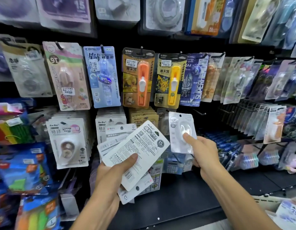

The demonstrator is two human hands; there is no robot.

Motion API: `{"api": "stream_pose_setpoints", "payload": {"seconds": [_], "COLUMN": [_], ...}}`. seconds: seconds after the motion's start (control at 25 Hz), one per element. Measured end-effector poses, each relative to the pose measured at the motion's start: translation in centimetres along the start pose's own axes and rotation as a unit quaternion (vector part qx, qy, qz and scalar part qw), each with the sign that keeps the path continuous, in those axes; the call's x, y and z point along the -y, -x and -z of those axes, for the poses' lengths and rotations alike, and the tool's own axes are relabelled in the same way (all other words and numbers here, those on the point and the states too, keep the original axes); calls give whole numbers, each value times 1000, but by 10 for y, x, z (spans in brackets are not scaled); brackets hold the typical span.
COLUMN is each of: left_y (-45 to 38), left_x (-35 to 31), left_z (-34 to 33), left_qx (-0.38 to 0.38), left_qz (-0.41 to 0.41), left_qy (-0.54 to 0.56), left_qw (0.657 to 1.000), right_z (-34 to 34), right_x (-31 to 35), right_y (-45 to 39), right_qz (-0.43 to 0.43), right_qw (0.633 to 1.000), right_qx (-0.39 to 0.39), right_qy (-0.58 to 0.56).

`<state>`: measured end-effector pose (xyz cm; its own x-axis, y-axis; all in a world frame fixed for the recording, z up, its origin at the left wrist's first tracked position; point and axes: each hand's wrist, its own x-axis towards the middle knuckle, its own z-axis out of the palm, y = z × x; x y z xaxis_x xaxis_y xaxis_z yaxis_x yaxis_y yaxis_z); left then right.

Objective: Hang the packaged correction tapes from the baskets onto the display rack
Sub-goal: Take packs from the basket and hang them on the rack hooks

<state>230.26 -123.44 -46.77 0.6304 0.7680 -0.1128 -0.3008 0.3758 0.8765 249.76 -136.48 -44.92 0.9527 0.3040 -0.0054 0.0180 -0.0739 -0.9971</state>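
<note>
My left hand [113,173] grips a fanned stack of white correction tape packs [135,150], their printed backs towards me. My right hand [202,151] pinches a single clear-and-white correction tape pack [181,128], thumb on its blister, held upright in front of the display rack. Its hang hole is at the top, a little left of a bare black hook [199,112] on the rack's lower row. The rack's black back panel [210,100] carries rows of hooks with hanging packs.
Hanging packs fill the rack: pink My Melody pack [67,75], blue pack [102,77], orange [138,78] and yellow [168,80] clip pushers, BoBo tapes [69,143] lower left. A dark shelf [177,205] runs below. White packs lie at bottom right [286,211].
</note>
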Motion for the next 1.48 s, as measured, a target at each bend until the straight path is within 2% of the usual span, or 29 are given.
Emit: {"api": "stream_pose_setpoints", "payload": {"seconds": [0.28, 0.36, 0.48, 0.52, 0.6, 0.68, 0.76, 0.88, 1.04, 1.12, 1.24, 1.36, 1.4, 1.48], "left_y": [4, 3, 3, 3, 1, 1, 5, 9, 7, 5, -2, -5, -5, -3], "left_x": [-3, -2, -2, -1, 1, 6, 11, 19, 22, 16, -5, -28, -32, -36], "left_z": [2, 2, 1, 2, 3, -2, -8, -8, 2, 7, 18, 26, 26, 27], "left_qx": [3, -7, -21, -22, -25, -24, -17, 44, 133, 138, 60, 17, 15, 16], "left_qz": [-4, -5, -3, -1, -7, -37, -104, -170, -162, -155, -104, -75, -83, -93], "left_qy": [-7, -14, -17, -16, -26, -71, -169, -297, -366, -381, -301, -129, -93, -62], "left_qw": [1000, 1000, 1000, 1000, 999, 996, 980, 939, 907, 901, 946, 989, 992, 994], "right_z": [3, 3, 2, 1, -10, -29, -48, -56, -46, -44, -35, -31, -34, -46], "right_x": [-3, -3, -2, 0, 5, 10, 8, 6, 7, 0, -8, -5, -5, -5], "right_y": [-1, -1, 7, 14, 32, 59, 85, 95, 85, 76, 51, 33, 31, 27], "right_qz": [15, -21, -129, -134, -86, -38, -19, -35, -63, -93, -58, 27, 46, 59], "right_qw": [1000, 1000, 986, 985, 992, 987, 974, 967, 945, 955, 979, 974, 972, 981], "right_qx": [15, 16, 62, 70, 90, 156, 224, 248, 310, 262, 165, 206, 217, 184], "right_qy": [5, -9, -88, -79, -27, 11, 27, -51, -80, -101, -100, -88, -73, -27]}}
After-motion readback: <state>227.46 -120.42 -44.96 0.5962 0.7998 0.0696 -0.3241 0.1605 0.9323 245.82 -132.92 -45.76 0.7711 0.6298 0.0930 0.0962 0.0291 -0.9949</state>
